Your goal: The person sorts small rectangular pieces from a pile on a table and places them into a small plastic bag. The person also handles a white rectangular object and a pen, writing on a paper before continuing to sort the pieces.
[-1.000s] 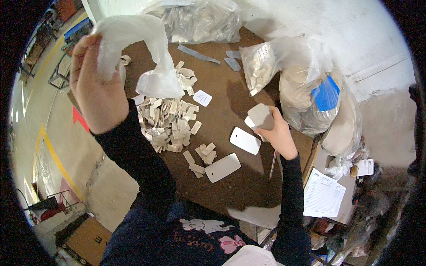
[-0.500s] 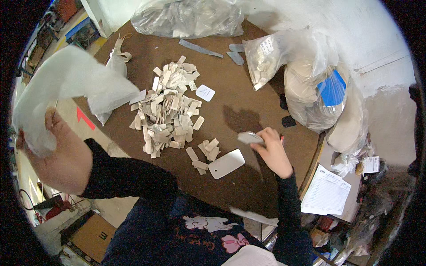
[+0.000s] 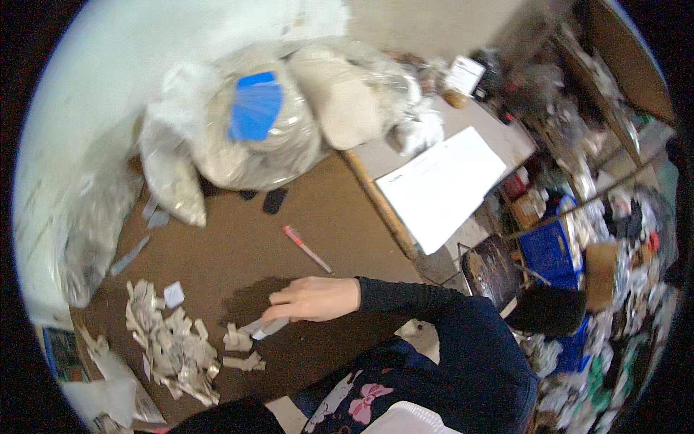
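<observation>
The right hand [image 3: 314,298] rests low on the brown worktop [image 3: 238,246], fingers closed on a small pale flat piece [image 3: 264,329]; it looks light, thin and fairly stiff, best pinched by its edges; a heap of similar scraps [image 3: 170,347] lies just left; a red-tipped pen [image 3: 306,248] and plastic bags [image 3: 246,137] sit beyond; the left hand is out of view.

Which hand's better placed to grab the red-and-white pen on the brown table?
Right, probably. The right hand rests on the brown table just below the pen, though it already grips a small white piece. The left hand is out of view.
</observation>
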`<state>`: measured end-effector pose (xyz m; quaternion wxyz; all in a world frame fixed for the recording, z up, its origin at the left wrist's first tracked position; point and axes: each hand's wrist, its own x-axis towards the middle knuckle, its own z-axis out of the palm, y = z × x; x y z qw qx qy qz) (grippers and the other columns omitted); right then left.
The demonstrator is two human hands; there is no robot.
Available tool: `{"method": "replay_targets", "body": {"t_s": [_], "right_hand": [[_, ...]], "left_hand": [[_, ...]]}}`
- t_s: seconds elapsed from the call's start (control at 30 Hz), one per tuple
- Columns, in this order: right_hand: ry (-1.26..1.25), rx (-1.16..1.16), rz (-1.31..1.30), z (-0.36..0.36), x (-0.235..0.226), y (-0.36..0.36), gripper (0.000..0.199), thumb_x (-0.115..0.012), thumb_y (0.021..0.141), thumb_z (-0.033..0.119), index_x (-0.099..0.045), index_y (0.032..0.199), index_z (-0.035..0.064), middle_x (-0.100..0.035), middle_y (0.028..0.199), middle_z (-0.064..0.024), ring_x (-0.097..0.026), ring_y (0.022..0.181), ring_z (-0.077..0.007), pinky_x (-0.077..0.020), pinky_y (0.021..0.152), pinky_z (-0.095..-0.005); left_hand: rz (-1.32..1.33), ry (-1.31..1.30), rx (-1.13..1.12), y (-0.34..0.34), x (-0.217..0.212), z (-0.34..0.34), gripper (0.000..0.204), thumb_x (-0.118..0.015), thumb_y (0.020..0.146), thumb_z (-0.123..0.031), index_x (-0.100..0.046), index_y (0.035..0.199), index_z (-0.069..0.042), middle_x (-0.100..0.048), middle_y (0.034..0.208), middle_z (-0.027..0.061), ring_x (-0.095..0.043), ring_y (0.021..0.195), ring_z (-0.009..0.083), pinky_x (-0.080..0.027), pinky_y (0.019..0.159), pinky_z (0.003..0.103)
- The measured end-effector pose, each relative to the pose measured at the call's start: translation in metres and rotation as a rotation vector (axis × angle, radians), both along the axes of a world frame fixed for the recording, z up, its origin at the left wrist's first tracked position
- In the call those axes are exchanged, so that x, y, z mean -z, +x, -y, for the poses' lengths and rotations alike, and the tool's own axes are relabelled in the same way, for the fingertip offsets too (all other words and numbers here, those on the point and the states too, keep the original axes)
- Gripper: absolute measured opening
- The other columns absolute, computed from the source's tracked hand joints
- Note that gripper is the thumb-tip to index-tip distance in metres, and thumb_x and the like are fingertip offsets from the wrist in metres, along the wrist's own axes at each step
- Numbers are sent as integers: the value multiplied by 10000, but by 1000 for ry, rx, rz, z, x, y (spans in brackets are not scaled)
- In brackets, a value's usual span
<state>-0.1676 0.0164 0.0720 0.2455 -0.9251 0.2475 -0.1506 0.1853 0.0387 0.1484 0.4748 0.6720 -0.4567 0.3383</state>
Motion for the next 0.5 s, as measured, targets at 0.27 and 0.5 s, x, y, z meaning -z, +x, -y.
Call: {"method": "replay_targets", "body": {"t_s": [0.27,0.5], "right_hand": [[-386,807,59,34,14,-90,186,-562,881,146,-553,1054,77,-569,935,-108,-605,900,-308,-497,762,-414],[-122,955,49,41,32,-124,227,-603,794,107,-563,1016,77,-578,1013,-113,-592,963,-324,-478,800,-452]], "left_hand": [[-22,6,296,-39,7,29,367,-696,869,-318,-632,1022,10,-664,930,166,-627,813,277,-510,751,387],[-69,-29,441,-46,-8,41,310,-652,913,-285,-618,1006,9,-648,889,153,-603,778,251,-496,739,375]]}}
